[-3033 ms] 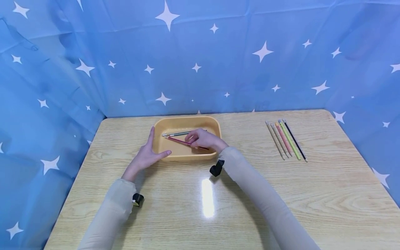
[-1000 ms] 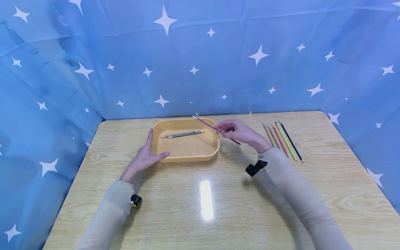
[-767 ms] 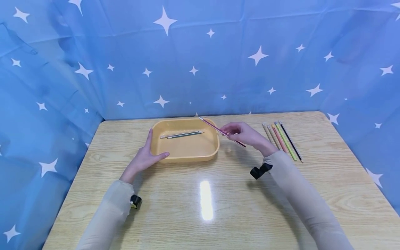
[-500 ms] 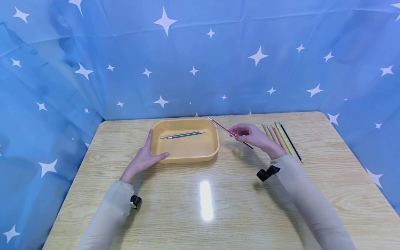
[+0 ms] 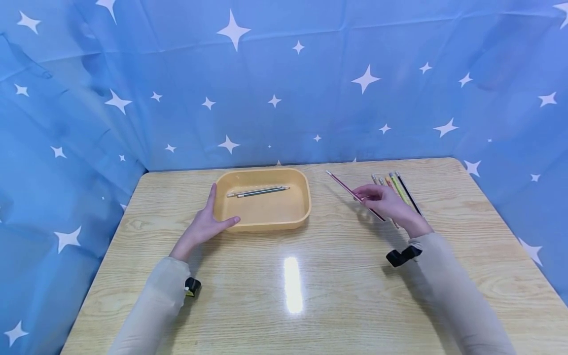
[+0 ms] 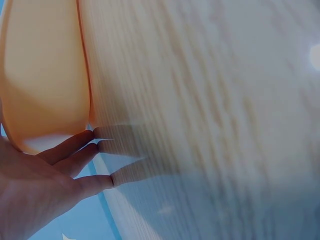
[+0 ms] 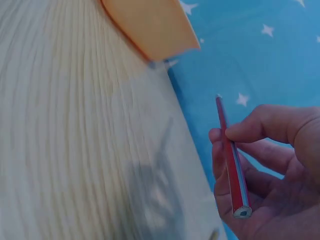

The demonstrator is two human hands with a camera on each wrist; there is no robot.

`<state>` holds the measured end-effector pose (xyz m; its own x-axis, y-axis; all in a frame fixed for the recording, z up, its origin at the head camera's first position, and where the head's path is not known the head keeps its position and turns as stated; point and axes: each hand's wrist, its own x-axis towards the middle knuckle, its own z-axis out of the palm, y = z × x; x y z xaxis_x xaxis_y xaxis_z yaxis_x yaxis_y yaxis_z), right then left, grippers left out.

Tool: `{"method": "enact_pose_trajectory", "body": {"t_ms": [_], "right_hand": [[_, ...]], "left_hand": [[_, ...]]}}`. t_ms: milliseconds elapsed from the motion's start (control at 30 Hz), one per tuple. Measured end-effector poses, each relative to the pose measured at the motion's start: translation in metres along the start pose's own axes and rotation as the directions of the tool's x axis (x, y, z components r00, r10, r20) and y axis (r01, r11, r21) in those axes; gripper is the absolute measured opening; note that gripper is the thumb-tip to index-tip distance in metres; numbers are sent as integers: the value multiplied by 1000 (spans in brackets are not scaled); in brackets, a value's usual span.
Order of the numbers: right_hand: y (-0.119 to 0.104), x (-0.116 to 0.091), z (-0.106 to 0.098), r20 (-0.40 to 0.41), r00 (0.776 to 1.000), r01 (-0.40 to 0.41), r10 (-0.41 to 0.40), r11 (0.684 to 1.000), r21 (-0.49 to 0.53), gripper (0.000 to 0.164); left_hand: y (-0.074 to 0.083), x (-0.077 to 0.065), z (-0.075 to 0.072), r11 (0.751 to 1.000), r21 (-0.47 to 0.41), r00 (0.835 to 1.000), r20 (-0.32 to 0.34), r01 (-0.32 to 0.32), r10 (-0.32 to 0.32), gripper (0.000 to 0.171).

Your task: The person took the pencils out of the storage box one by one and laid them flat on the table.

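My right hand [image 5: 390, 206] pinches a dark red pencil [image 5: 340, 183] between thumb and fingers, above the table to the right of the tray. The pencil slants, its white end pointing up and left; in the right wrist view its flat-cut end [image 7: 243, 212] faces the camera. A shallow yellow-orange tray [image 5: 266, 214] holds two dark green pencils [image 5: 265, 193], lying side by side. At the tray's left end rests my left hand [image 5: 205, 223], thumb spread from its straight fingers. The left wrist view shows those fingers [image 6: 70, 150] along the tray's end.
Several pencils lie in a row at the table's right, among them a lime green pencil [image 5: 400, 189] and a black pencil [image 5: 409, 193]; my right hand partly covers them. A blue curtain with white stars [image 5: 284, 74] hangs behind the wooden table [image 5: 239, 286].
My right hand has taken the dark red pencil out of the tray and carried it rightward, close to the row of pencils. The left hand has stayed at the tray's left end.
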<state>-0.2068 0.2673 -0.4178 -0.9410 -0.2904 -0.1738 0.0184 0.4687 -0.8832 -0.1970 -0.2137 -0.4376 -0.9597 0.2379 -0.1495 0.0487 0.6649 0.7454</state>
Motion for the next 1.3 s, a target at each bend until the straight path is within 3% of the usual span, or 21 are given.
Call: {"method": "enact_pose_trajectory", "body": {"t_ms": [567,1100,1300], "right_hand": [[41,-33,-47,-136,991,-17,15,1000,-15,41],[71,-51,-81,-285,958,-44,38,999,-16,26],[84,-52,-87,-304,952,-60,39,996,-61,36]], "left_hand": [[-2,0,0,1000,3,1000,-5,13,-13,117],[-1,0,0,1000,-11,1000,0,4,-4,117],[-1,1,0,1000,-11,1000,-4,6,-6,117]]}}
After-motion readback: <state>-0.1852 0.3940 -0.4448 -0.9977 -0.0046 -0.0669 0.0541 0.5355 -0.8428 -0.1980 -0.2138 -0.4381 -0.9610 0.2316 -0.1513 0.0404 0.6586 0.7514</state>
